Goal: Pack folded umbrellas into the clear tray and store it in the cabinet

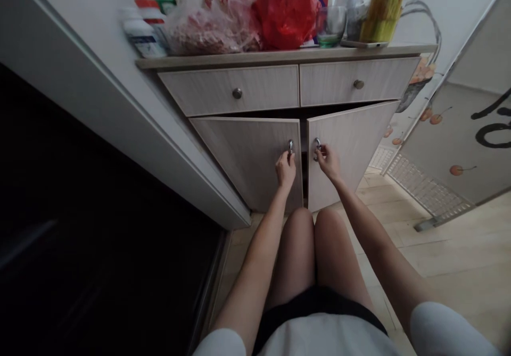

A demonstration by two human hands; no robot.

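I crouch in front of a low pale-wood cabinet. My left hand is closed on the metal ring handle of the left door. My right hand pinches the ring handle of the right door. Both doors stand slightly ajar, with a dark gap between them and under the drawers. What is inside the cabinet is hidden. My knees sit just below the doors.
Two drawers with round knobs sit above the doors. On the cabinet top stand a white bottle, plastic bags, a glass and a yellow pack. A dark opening lies at left, a sliding panel at right.
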